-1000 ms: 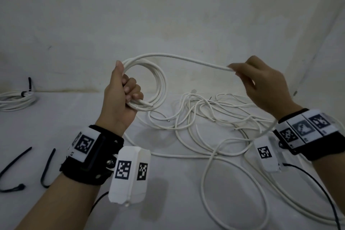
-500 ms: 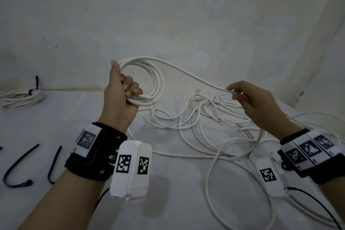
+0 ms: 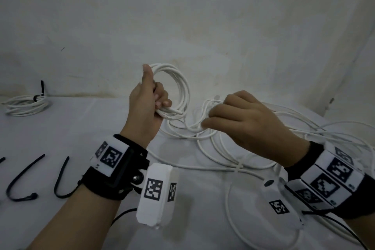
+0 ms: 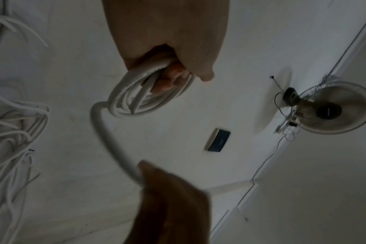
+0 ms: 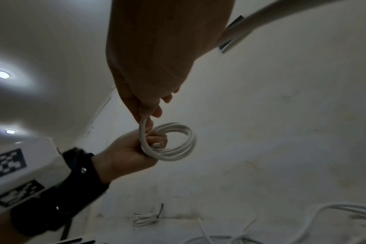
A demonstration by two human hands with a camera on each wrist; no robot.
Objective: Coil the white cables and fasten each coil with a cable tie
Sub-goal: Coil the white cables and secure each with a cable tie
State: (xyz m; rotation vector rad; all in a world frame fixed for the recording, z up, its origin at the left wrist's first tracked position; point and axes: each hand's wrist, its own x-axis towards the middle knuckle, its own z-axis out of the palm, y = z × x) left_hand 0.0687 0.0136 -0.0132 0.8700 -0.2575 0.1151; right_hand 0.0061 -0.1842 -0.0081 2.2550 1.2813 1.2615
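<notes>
My left hand (image 3: 149,105) grips a small coil of white cable (image 3: 180,85), held upright above the table; the same coil (image 4: 136,100) shows in the left wrist view and as the coil (image 5: 178,142) in the right wrist view. My right hand (image 3: 239,119) sits close beside it on the right and pinches the strand of cable (image 5: 142,130) that leads into the coil. The rest of that cable lies in a loose tangle (image 3: 219,148) on the white table (image 3: 71,132) under and behind the right hand. Two black cable ties (image 3: 60,176) lie at the front left.
A finished white coil with a black tie (image 3: 26,103) lies at the back left by the wall (image 3: 182,16). Loose cable loops (image 3: 324,128) spread over the right side of the table. A wall fan (image 4: 332,107) shows in the left wrist view.
My right hand has come down and left, from arm's width away to right beside the coil, bringing the strand in. The left hand has kept its grip on the coil.
</notes>
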